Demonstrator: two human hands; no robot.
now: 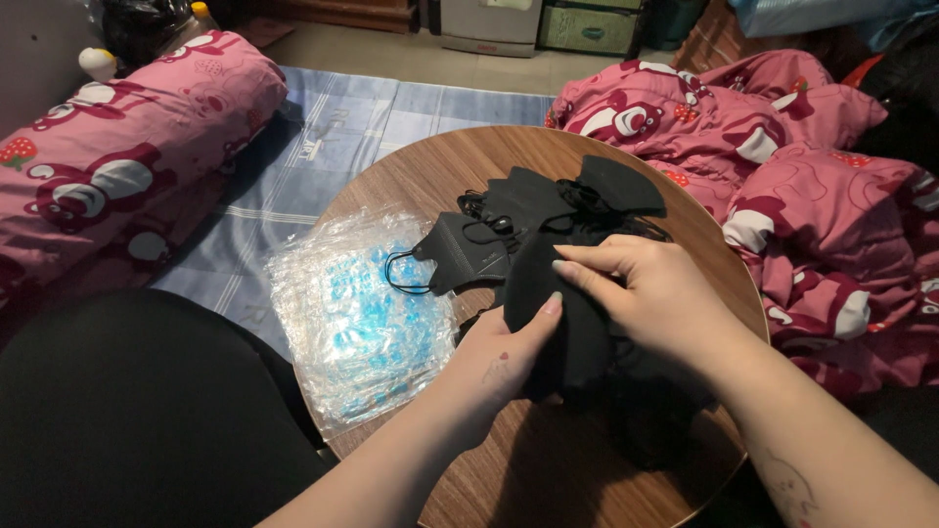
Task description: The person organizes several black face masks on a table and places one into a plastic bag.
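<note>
**Black masks mid-sort, clear sleeves waiting**

While both hands work at the near edge of the round table (626, 147), the left hand (499, 367) and right hand (655, 293) are closed on one black mask (553, 313), thumbs pinching its fold. Beside them a stack of clear plastic sleeves (357, 313) lies flat, seemingly unfilled. Beyond, a loose pile of masks (548, 200) looks unhandled, so most work seems left.

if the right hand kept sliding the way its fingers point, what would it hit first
The right hand points left over the black mask it holds, so it would probably next meet the lone black mask, then the clear plastic bags; depth is unclear.
</note>
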